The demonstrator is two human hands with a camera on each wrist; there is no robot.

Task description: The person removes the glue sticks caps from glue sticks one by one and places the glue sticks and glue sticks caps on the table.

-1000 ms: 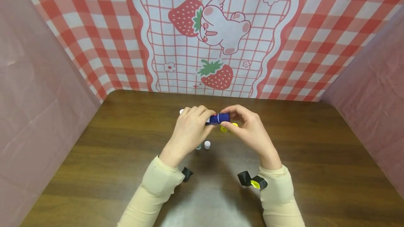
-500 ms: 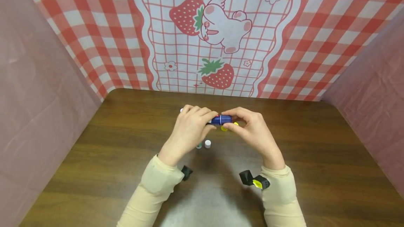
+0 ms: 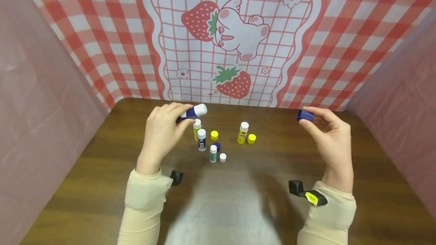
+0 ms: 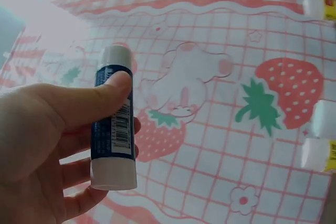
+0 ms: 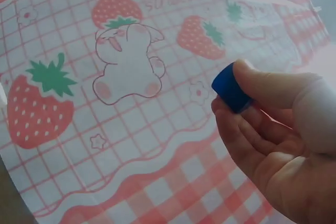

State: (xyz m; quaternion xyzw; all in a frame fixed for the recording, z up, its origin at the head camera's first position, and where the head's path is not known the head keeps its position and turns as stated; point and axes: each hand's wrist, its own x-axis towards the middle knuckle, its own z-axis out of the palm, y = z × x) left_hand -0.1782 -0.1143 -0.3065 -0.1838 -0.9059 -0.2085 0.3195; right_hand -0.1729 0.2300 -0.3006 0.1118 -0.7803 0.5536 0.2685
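My left hand [image 3: 163, 129] grips a dark blue glue stick [image 3: 189, 113] above the table, its white top bare. In the left wrist view the thumb lies across the label of the glue stick [image 4: 116, 135], above its barcode. Far to the right, my right hand [image 3: 328, 135] pinches a blue cap [image 3: 305, 115] between thumb and fingers. The right wrist view shows the cap [image 5: 231, 88] tilted, away from the cloth behind it. Below the left hand stand an uncapped yellow glue stick [image 3: 197, 129] and an uncapped dark blue glue stick [image 3: 201, 140].
On the brown table [image 3: 225, 203] also stand a small green-labelled glue stick [image 3: 213, 154] and another yellow glue stick [image 3: 242, 133]. Near them lie a white cap [image 3: 223, 157], a blue cap [image 3: 218, 146] and yellow caps [image 3: 251, 138]. A strawberry-patterned cloth [image 3: 235, 48] hangs behind.
The blue cap has come off the glue stick. My hands have moved apart, the left with the stick to the left, the right with the cap to the right, uncovering the table items.
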